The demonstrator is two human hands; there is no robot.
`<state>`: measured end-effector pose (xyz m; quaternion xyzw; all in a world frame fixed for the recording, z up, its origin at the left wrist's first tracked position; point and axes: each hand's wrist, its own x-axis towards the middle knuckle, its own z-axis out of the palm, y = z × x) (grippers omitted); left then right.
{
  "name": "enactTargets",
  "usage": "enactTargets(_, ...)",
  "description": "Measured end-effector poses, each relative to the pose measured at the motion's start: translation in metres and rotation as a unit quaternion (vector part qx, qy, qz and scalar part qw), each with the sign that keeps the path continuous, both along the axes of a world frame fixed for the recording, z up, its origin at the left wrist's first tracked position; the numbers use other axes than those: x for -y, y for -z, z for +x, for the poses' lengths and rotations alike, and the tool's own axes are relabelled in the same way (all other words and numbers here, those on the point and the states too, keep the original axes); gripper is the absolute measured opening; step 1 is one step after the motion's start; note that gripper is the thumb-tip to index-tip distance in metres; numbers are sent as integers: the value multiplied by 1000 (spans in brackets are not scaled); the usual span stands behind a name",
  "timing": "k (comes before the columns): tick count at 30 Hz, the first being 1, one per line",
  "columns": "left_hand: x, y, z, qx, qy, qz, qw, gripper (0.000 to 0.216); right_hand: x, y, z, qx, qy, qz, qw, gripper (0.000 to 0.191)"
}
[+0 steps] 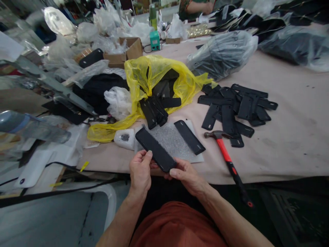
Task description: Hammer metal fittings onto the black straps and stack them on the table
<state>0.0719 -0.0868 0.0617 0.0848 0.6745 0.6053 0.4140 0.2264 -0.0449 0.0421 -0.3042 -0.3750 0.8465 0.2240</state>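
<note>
My left hand (140, 171) and my right hand (187, 176) both grip one flat black rectangular strip (154, 149) at the table's near edge, its far end pointing up and left. Just beyond it lies a grey textured mat (172, 140) with a second black strip (189, 137) on its right side. A yellow plastic bag (154, 73) behind the mat spills several more black strips (154, 109). A red-handled hammer (227, 161) lies to the right of my right hand, its head near the mat.
A loose pile of black strips (236, 108) lies on the beige table (290, 144) at the right. Clear bags of black parts (223, 51) sit farther back. Cardboard box (128, 51), white bags and clutter fill the left. Another person's arm (197, 6) shows at the far edge.
</note>
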Motion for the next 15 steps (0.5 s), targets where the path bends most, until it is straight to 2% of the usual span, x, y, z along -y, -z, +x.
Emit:
enactTargets(5, 3, -3, -1, 12, -14, 1, 1000, 40, 15, 8, -9, 1, 46, -1, 999, 29)
enactTargets(11, 9, 2, -3, 53, 8, -10, 999, 48, 18, 9, -12, -19, 94, -6, 995, 25)
enactTargets(13, 11, 6, -4, 33, 32, -22, 999, 51, 19, 7, -12, -27, 96, -5, 995, 25)
enactTargets(15, 14, 9, -4, -49, 53, -39, 997, 51, 19, 6, -13, -35, 94, 1, 995, 25)
